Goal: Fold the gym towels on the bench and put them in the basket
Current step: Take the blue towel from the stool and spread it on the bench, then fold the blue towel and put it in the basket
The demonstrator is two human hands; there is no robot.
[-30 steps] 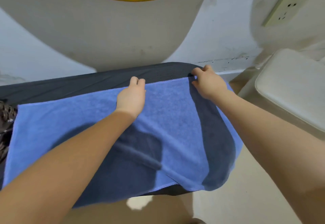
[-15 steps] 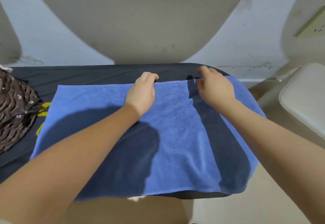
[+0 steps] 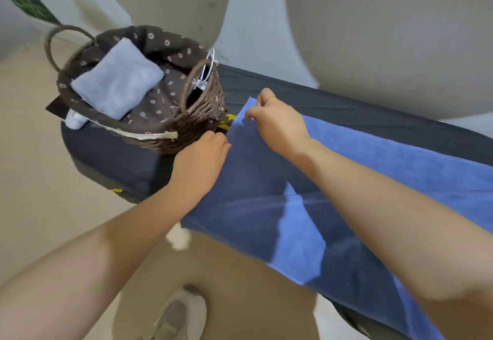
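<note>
Both hands' grip pinches the blue towel [image 3: 360, 185] on the dark bench [image 3: 333, 102] (wicker basket [image 3: 197, 123] beside), beige floor [image 3: 40, 179] below

The blue towel [image 3: 386, 169] is soft, fuzzy cloth. The basket [image 3: 197, 115] is rough woven brown wicker with a flowery cloth lining [image 3: 160, 46]. The dark worktop [image 3: 114, 153] looks smooth and matt.

Dark bench [image 3: 128, 163] carries basket [image 3: 197, 126] (wicker) and blue towel [image 3: 400, 169].
</note>
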